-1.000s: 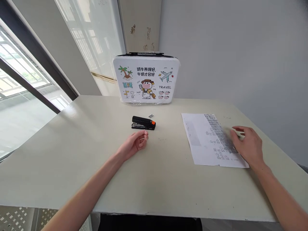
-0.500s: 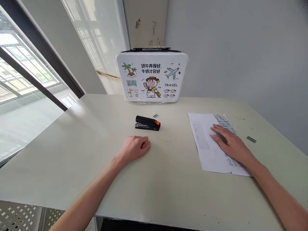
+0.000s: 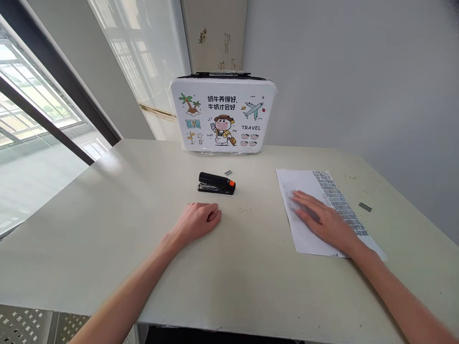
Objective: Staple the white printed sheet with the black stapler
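My left hand [image 3: 199,221] rests on the table as a loose fist, just in front of a black stapler [image 3: 216,183] with an orange button. Nothing shows inside its curled fingers. On the right, my right hand [image 3: 322,220] lies over white paper [image 3: 292,191] with its fingers spread and pointing left. Printed rows show along the paper's right side, and the hand and wrist cover part of the sheet. A small strip of staples [image 3: 228,172] lies behind the stapler. Another staple strip [image 3: 365,207] sits to the right of the paper.
A white case [image 3: 222,114] with cartoon pictures and a black handle stands at the back of the pale table [image 3: 229,282]. A grey wall rises behind on the right, and a window is at the left. Perforated panels show below the table's front left edge.
My right hand has moved left across the paper, uncovering more of the printed rows. My left hand stays in its fist. The whole view has shifted slightly.
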Tool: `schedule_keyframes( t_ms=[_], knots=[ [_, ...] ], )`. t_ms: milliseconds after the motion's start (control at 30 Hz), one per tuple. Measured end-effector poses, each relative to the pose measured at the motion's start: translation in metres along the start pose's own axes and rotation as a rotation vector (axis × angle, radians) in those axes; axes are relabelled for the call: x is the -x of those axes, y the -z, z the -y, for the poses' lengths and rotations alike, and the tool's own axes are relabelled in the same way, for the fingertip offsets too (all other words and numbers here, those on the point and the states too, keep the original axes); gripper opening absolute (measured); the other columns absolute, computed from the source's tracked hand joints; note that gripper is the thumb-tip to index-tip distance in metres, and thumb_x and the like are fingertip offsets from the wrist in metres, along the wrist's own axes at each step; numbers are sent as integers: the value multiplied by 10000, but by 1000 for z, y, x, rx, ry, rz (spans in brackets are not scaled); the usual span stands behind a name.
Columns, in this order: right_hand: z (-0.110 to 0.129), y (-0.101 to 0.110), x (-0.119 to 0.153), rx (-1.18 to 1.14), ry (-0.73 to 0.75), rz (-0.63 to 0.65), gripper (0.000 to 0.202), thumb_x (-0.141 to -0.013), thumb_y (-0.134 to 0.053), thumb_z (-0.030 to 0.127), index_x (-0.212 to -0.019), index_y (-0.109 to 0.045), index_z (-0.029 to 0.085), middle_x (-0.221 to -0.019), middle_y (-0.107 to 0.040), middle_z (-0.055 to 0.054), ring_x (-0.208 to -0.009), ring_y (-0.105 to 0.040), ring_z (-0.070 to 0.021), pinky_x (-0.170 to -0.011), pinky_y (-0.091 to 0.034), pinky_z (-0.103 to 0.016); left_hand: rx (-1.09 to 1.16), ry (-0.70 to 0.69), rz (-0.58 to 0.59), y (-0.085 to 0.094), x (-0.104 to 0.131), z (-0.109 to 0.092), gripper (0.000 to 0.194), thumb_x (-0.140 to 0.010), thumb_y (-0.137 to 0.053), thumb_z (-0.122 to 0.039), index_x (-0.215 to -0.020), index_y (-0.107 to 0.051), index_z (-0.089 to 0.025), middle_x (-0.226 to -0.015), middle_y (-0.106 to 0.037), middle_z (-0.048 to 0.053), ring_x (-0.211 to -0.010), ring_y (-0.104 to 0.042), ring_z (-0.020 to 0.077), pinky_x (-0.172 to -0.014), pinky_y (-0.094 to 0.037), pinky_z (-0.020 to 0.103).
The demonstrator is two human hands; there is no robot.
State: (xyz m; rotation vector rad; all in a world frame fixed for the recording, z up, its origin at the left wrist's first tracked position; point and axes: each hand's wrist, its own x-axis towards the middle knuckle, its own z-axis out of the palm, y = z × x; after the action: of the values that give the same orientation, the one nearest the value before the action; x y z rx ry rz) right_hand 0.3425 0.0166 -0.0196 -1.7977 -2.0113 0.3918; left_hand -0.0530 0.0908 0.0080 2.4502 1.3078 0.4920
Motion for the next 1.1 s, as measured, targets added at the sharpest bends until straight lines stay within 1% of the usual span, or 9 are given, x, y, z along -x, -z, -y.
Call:
schedule_keyframes(
  t_ms=[67,167,300,533,700,833,933,1033,1100],
  knots=[
    [8,-5,0,-27,55,67,483,-1057,-428,554,-1506,-527,407,-1655,-432,63,-1547,-382,-274,-1252,-396,-535,-4,2,-2,-1,0,0,362,-943,-460,-305,-683,-224,-217,-579,-260,-38,-581,-116,163,-568,-148,324],
    [9,-10,0,-32,76,99,500,-1063,-420,552,-1533,-499,402,-1673,-397,72,-1573,-326,-268,-1285,-341,-539,-10,3,-1,-2,0,0,368,-946,-466,-306,-682,-226,-215,-580,-262,-39,-578,-120,161,-572,-144,323],
    [8,-9,0,-27,54,115,509,-1069,-415,550,-1552,-478,404,-1680,-382,69,-1580,-308,-275,-1281,-342,-555,-13,0,-1,-2,0,-1,375,-954,-471,-315,-687,-228,-214,-580,-263,-42,-582,-117,162,-577,-141,321],
    [8,-7,-1,-27,24,72,506,-1072,-402,553,-1543,-492,391,-1660,-422,67,-1573,-328,-262,-1281,-351,-541,-2,3,-5,-1,-1,0,371,-941,-482,-314,-687,-231,-216,-586,-252,-41,-585,-112,163,-579,-131,325],
    [-1,-5,-2,20,-1,2,532,-1079,-370,554,-1557,-480,349,-1687,-373,33,-1594,-267,-271,-1304,-285,-561,13,9,-8,-1,-1,-2,370,-928,-490,-302,-687,-223,-216,-587,-240,-42,-587,-103,164,-580,-128,329],
    [-8,-6,-4,82,-45,23,606,-1082,-330,577,-1628,-370,316,-1728,-267,14,-1610,-201,-262,-1316,-243,-556,26,13,-2,0,-1,-3,371,-928,-484,-314,-686,-222,-217,-584,-247,-39,-585,-103,164,-579,-131,329],
    [-10,-12,-4,151,-19,58,651,-1080,-312,591,-1661,-296,299,-1742,-210,1,-1614,-181,-254,-1327,-204,-541,38,18,-1,0,-1,-3,369,-926,-484,-312,-683,-224,-217,-582,-251,-37,-584,-100,165,-578,-129,332],
    [-4,-19,-2,218,39,54,699,-1069,-340,604,-1684,-223,292,-1749,-176,-13,-1613,-177,-266,-1330,-187,-538,52,17,-3,1,-1,-2,373,-918,-499,-299,-678,-227,-215,-580,-246,-39,-578,-101,163,-578,-128,331],
    [7,-25,5,235,68,44,719,-1070,-350,594,-1695,-158,297,-1750,-164,-19,-1613,-177,-271,-1329,-188,-547,62,16,-10,0,0,-2,376,-916,-510,-288,-670,-235,-213,-578,-251,-41,-571,-109,160,-577,-129,329]
  ],
)
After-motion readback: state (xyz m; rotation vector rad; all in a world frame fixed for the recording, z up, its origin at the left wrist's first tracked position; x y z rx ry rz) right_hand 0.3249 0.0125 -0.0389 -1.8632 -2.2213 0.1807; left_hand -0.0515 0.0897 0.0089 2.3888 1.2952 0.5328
